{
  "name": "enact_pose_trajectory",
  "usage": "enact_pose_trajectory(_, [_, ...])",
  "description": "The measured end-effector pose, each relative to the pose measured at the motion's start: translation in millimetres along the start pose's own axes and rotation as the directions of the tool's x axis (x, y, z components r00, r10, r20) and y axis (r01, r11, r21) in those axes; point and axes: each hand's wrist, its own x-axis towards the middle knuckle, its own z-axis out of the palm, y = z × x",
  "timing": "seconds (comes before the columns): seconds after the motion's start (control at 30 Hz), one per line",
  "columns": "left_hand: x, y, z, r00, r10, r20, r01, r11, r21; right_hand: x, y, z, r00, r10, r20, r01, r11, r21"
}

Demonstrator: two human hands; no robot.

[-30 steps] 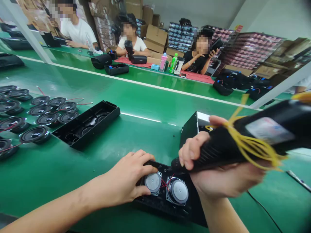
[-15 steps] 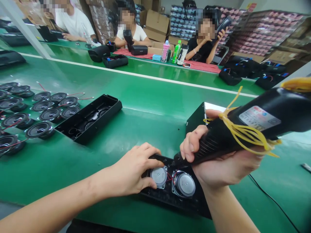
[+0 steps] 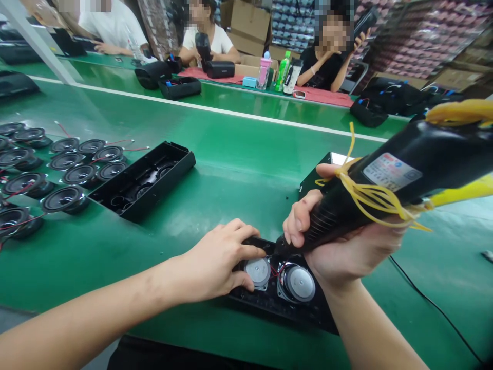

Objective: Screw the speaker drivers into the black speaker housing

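Note:
My right hand (image 3: pixel 346 252) is wrapped round a black electric screwdriver (image 3: pixel 342 205) tied with yellow bands. The tool slants down to the left, its nose at the far side of a black speaker box (image 3: pixel 281 313); the bit's tip is hidden. Two round drivers with silver backs lie in the box, joined by red wires: a left driver (image 3: pixel 258 272) and a right driver (image 3: pixel 298 283). My left hand (image 3: pixel 221 262) grips the box from the left. Its thumb and forefinger bracket the left driver, while the other fingers reach over the far wall.
Rows of loose speaker drivers (image 3: pixel 65 199) lie at the left beside another open black box (image 3: pixel 144 180). A further black box (image 3: pixel 308 180) stands behind my right hand. A black cable (image 3: pixel 427 303) crosses the green bench at right. Several people sit opposite, near bottles (image 3: pixel 283 72).
The view has shifted slightly. The screwdriver stands a bit steeper, with its nose still at the same part of the box. My left hand keeps its hold beside the left driver.

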Motion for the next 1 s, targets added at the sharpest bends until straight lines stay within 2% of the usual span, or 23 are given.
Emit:
enact_pose_trajectory(0.37, [1, 0, -0.4, 1.000, -0.001, 0.011, 0.001, 1.000, 0.014, 0, 6, 0, 1.000, -0.008, 0.013, 0.008, 0.999, -0.031])
enact_pose_trajectory(0.5, [2, -1, -0.8, 1.000, -0.007, 0.024, 0.007, 1.000, 0.018, 1, 9, -4, 0.999, 0.016, 0.045, -0.016, 1.000, -0.008])
enact_pose_trajectory(0.67, [5, 0, -2.4, 0.998, -0.019, 0.052, 0.017, 0.999, 0.042, -3, 12, -2, 0.986, 0.039, 0.161, -0.045, 0.998, 0.034])
enact_pose_trajectory(0.77, [6, 2, -3.5, 0.997, -0.033, 0.067, 0.029, 0.998, 0.058, -7, 16, 0, 0.988, 0.027, 0.155, -0.035, 0.998, 0.050])
enact_pose_trajectory(1.0, [5, 5, -4.6, 0.997, -0.047, 0.058, 0.043, 0.997, 0.058, -11, 27, -8, 0.978, 0.098, 0.182, -0.106, 0.994, 0.034])
